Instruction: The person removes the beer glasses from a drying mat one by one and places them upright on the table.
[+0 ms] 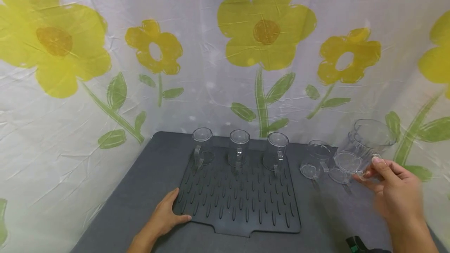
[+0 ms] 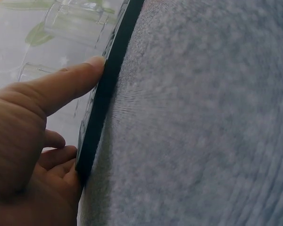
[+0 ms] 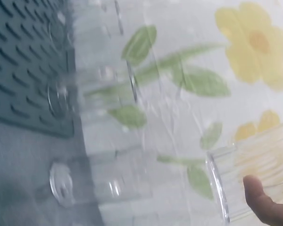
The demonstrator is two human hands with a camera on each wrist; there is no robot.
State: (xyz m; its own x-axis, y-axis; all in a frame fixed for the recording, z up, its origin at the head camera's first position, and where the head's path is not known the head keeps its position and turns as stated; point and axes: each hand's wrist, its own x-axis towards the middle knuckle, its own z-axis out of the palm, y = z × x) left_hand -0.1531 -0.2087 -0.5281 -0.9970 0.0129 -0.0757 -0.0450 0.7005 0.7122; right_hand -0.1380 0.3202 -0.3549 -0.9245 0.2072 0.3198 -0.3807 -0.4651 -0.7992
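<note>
My right hand (image 1: pixel 399 190) pinches the handle of a clear glass mug (image 1: pixel 374 138), tilted and raised at the right. In the right wrist view this mug (image 3: pixel 254 153) shows its rim beside my thumb. Two more clear mugs, a left one (image 1: pixel 314 161) and a right one (image 1: pixel 339 175), stand upright on the table; the raised mug partly covers the right one. My left hand (image 1: pixel 163 212) touches the near left corner of a dark ridged drying mat (image 1: pixel 235 206), thumb along the front edge and fingers at the side. Three upside-down mugs, including a middle one (image 1: pixel 240 149), line the mat's far edge.
Behind the dark grey table (image 1: pixel 133 198) hangs a white curtain (image 1: pixel 197 89) printed with yellow flowers, close to the mugs. A black object with a green patch (image 1: pixel 362 245) lies at the near right edge, partly out of view.
</note>
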